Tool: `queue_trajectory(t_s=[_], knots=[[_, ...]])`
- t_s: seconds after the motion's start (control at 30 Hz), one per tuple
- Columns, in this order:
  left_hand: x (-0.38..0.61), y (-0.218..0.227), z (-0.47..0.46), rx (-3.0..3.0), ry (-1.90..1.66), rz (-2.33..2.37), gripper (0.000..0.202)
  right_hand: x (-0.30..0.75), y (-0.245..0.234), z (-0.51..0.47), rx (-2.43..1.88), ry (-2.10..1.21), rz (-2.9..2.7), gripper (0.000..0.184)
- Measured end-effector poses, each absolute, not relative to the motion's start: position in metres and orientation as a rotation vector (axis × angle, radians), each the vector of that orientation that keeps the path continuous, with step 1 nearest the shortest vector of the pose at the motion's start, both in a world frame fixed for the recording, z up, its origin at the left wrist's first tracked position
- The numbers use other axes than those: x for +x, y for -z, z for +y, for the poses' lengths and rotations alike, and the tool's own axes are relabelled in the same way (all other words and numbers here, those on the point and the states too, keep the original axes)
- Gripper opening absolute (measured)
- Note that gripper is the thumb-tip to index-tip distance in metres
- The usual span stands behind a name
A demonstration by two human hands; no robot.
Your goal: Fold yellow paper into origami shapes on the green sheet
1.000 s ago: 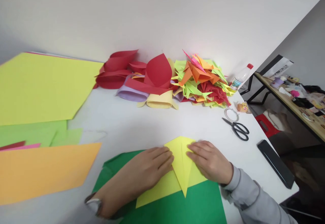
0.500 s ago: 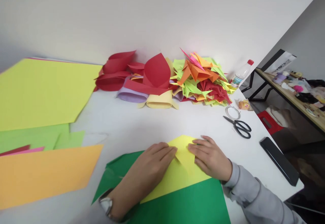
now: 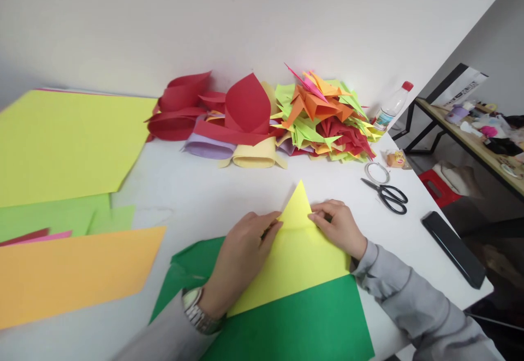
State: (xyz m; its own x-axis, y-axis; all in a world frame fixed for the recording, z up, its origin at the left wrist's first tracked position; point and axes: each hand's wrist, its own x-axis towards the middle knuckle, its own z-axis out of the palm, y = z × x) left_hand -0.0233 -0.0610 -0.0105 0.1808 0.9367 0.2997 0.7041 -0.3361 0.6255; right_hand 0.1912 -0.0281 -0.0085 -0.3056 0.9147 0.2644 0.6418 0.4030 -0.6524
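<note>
A yellow sheet of paper (image 3: 301, 265) lies over a green sheet (image 3: 311, 325) in front of me. Its far corner points up to a sharp tip, with a crease running across below it. My left hand (image 3: 249, 252) pinches the left edge of the yellow paper near that crease, thumb and forefinger closed. On the opposite edge, my right hand (image 3: 338, 227) pinches the paper at about the same height. A metal watch is on my left wrist. The green sheet's left corner is folded or crumpled.
Large yellow sheets (image 3: 77, 143) and an orange sheet (image 3: 77, 274) lie left. Red paper shapes (image 3: 248, 104) and a pile of folded paper (image 3: 323, 115) stand along the wall. At right are scissors (image 3: 387, 194), a tape roll (image 3: 377, 173), a bottle (image 3: 393, 104) and a black case (image 3: 453, 249).
The yellow paper's far corner, folded toward me before, now points away, opened out. Both hands have gone from lying flat on the paper to pinching its edges.
</note>
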Motion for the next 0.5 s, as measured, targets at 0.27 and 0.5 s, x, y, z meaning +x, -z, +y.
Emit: queue_trajectory(t_s=[0.27,0.5], knots=[[-0.026,0.01,-0.057,1.789,-0.837,1.646,0.035,0.19,0.007,-0.016,-1.246,-0.602,-2.152,0.017],[-0.027,0.003,-0.055,1.433,-0.813,1.634,0.049,0.189,0.011,-0.009,-1.204,-0.549,-2.152,0.009]])
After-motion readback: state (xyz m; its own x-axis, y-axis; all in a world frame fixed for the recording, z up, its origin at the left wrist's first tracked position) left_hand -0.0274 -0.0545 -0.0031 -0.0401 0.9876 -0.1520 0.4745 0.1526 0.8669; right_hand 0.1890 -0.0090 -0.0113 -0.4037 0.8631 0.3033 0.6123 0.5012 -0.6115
